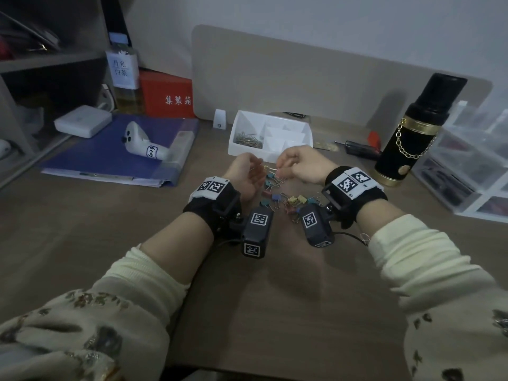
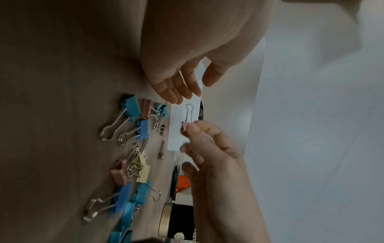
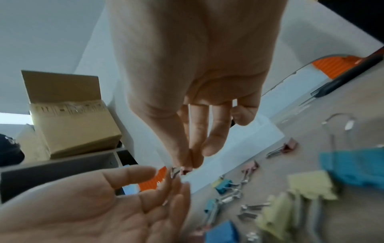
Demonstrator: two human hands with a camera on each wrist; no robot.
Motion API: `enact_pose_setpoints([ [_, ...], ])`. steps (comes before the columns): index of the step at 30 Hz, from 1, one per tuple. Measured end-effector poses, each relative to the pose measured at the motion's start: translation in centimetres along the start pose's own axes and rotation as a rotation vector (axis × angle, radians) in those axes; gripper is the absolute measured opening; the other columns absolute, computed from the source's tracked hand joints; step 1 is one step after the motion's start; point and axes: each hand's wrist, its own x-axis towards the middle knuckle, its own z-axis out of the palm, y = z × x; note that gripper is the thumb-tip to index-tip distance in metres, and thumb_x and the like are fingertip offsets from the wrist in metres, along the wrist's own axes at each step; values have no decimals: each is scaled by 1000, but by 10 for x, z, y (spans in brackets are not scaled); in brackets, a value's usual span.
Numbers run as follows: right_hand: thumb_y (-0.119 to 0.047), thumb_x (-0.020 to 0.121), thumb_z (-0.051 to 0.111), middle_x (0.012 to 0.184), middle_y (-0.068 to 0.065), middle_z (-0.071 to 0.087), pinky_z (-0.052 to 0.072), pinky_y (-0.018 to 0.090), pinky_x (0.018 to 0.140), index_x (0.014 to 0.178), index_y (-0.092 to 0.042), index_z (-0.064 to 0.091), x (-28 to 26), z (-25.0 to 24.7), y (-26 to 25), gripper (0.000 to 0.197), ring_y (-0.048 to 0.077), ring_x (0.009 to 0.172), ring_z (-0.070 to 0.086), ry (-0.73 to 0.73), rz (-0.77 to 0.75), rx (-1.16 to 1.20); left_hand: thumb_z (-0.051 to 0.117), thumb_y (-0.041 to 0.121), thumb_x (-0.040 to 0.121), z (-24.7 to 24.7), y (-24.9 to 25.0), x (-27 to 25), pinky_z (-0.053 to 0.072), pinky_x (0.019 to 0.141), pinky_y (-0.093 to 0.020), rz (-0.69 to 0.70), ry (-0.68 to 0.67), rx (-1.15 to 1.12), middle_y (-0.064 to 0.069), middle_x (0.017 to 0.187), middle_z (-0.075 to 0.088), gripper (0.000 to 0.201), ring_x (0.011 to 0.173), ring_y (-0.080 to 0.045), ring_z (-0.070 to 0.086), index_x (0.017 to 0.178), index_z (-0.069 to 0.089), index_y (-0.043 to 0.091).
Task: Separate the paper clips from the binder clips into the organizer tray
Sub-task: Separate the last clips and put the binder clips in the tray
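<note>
A white organizer tray [image 1: 233,138] stands at the back of the desk, with paper clips [image 1: 248,140] in its left compartment. Coloured binder clips [image 1: 283,198] lie in a loose pile in front of it, between my wrists. My right hand [image 1: 279,171] pinches a small pink binder clip [image 2: 184,127] between thumb and forefinger, its wire handle pointing at my left hand. In the right wrist view the same clip [image 3: 184,171] hangs just above the left fingertips. My left hand [image 1: 258,171] is open, palm turned toward the right hand, fingers straight. The tray's front wall [image 2: 176,139] shows behind the clip.
A black and gold flask [image 1: 412,133] stands at the right, with clear drawers [image 1: 467,174] beyond it. A black tool [image 1: 362,148] lies right of the tray. A blue folder [image 1: 118,152] carrying a white controller [image 1: 143,145] is at the left. A beige partition [image 1: 302,78] closes the back.
</note>
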Motion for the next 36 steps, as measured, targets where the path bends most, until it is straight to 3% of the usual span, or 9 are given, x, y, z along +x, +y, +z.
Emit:
enact_pose_setpoints([
  [3, -7, 83, 68, 72, 8, 61, 33, 10, 36, 99, -4, 63, -1, 2, -13, 17, 1, 43, 49, 41, -50, 189, 40, 26, 97, 3, -1, -1, 43, 69, -25, -54, -84, -55, -7, 80, 51, 30, 72, -18, 50, 78, 53, 6],
  [6, -11, 88, 63, 90, 9, 64, 44, 17, 54, 104, -10, 65, 5, 5, -14, 16, 14, 72, 58, 86, -79, 190, 40, 28, 99, 3, -2, -3, 50, 74, -32, -125, -151, -259, -12, 96, 51, 30, 83, -20, 53, 99, 52, 1],
  [9, -6, 91, 51, 101, 2, 62, 45, 17, 63, 100, -17, 64, 18, 1, -2, 19, 15, 90, 56, 161, -14, 29, 38, 27, 101, -1, -1, -2, 51, 67, -30, -119, -118, -318, -13, 89, 47, 33, 78, -20, 51, 88, 51, 0],
  [12, 6, 87, 40, 120, 5, 60, 46, 16, 55, 113, -16, 61, 23, -2, 8, 39, 17, 90, 57, -32, 140, -210, 35, 25, 100, -5, 1, 3, 41, 54, -21, -91, -65, -242, -6, 77, 49, 32, 62, -15, 48, 79, 49, 6],
  [16, 9, 86, 43, 137, 3, 51, 34, 16, 91, 126, -13, 57, 21, 3, 8, 48, 20, 126, 46, -190, 106, -506, 32, 19, 96, -10, 4, 6, 26, 36, -10, -82, -76, -233, -1, 64, 42, 29, 32, -11, 39, 71, 42, 11],
  [25, -13, 80, 68, 107, 7, 67, 49, 26, 81, 103, -7, 67, 30, 8, 20, 24, 22, 101, 61, -148, 188, -645, 33, 16, 95, -12, 5, 8, 28, 38, -15, -48, -59, -248, -2, 59, 44, 29, 38, -12, 40, 68, 43, 10],
  [30, -27, 91, 58, 107, 7, 63, 46, 26, 76, 107, -6, 64, 27, 4, 17, 27, 23, 98, 59, -83, 182, -603, 36, 18, 96, -11, 4, 5, 37, 54, -22, -61, -28, -231, -4, 69, 47, 29, 58, -15, 45, 72, 49, 8],
  [34, -28, 92, 60, 84, 1, 59, 37, 9, 41, 96, -10, 63, 16, 2, -2, 19, 3, 57, 50, 27, 74, -185, 36, 24, 98, -9, 3, 8, 45, 63, -27, -85, -25, -223, -6, 77, 49, 30, 68, -18, 50, 78, 51, 7],
  [36, -30, 91, 60, 77, -4, 56, 33, 5, 37, 101, -12, 63, 12, 6, -15, 21, -4, 48, 51, 23, -7, -100, 36, 27, 99, -9, 3, 7, 49, 72, -31, -114, -50, -286, -8, 83, 52, 31, 75, -19, 54, 84, 51, 4],
])
